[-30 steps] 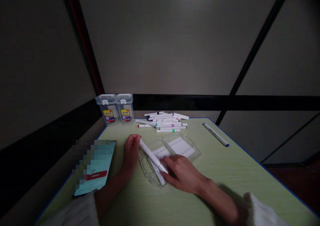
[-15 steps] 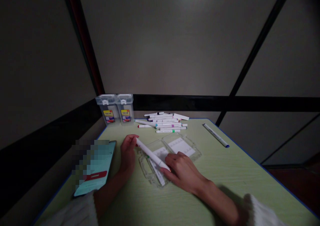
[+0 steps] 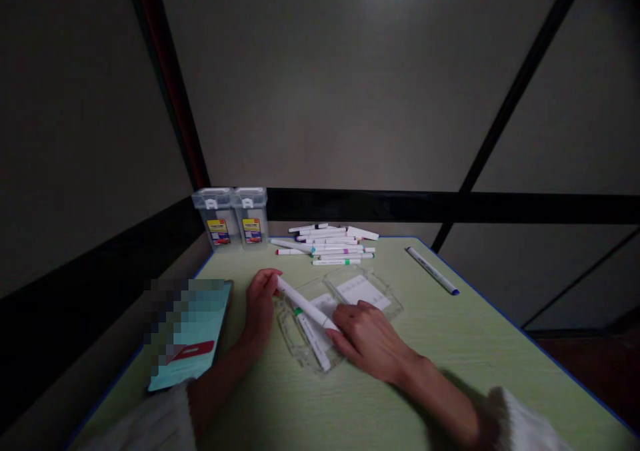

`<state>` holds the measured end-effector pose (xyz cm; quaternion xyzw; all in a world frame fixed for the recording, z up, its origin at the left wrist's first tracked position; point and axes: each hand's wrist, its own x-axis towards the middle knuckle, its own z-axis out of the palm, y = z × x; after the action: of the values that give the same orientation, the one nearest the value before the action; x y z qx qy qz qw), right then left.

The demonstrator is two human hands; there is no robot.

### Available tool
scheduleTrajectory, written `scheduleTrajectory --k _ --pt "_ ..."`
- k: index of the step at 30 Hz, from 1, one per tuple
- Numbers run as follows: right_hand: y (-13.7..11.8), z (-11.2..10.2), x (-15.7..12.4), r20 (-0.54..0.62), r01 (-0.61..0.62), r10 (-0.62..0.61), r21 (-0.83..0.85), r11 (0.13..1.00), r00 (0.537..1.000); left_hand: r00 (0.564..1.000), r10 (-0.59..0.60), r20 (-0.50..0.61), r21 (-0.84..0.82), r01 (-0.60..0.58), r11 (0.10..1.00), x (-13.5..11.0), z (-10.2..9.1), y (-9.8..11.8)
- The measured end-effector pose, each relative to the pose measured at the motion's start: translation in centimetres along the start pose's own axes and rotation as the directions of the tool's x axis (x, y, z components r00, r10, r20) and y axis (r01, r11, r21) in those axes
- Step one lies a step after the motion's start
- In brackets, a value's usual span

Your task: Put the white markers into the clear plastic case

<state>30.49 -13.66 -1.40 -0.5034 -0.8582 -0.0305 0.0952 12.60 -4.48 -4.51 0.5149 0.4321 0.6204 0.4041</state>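
A white marker (image 3: 305,304) slants between my two hands, above a clear plastic case. The fingers of my left hand (image 3: 261,304) pinch its upper left end. At its lower right end, my right hand (image 3: 369,341) is closed around the tip, which the fingers hide. Under the marker the clear case (image 3: 395,304) lies unfolded on the table, with white card inserts (image 3: 364,291) in it. Another marker with a green end (image 3: 314,341) rests in the near left half of that case.
A pile of white markers (image 3: 333,246) lies at the back. Two clear lidded boxes (image 3: 234,218) with yellow labels stand at the back left. To the left is a phone-like device (image 3: 200,331), partly pixelated. A blue-ended marker (image 3: 433,271) lies near the table's right edge.
Both hands and the held marker have shifted slightly to the right. More of the green-ended marker in the case shows now. Everything else is still.
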Motion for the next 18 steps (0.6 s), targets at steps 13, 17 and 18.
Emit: scheduleTrajectory --k 13,17,18 --pt "4.2 0.0 0.1 -0.163 -0.243 0.227 -0.09 0.966 0.96 0.992 -0.101 0.071 -0.021 0.103 0.994 -0.3 0.6 0.8" --pt "8.3 0.0 -0.7 -0.239 -0.5 0.475 -0.055 0.864 0.847 0.991 -0.114 0.075 -0.019 0.116 0.993 -0.2 0.6 0.7" --pt "9.3 0.1 -1.0 -0.249 -0.561 0.535 -0.043 0.827 0.808 0.99 -0.117 0.075 -0.021 0.118 0.993 -0.2 0.6 0.7"
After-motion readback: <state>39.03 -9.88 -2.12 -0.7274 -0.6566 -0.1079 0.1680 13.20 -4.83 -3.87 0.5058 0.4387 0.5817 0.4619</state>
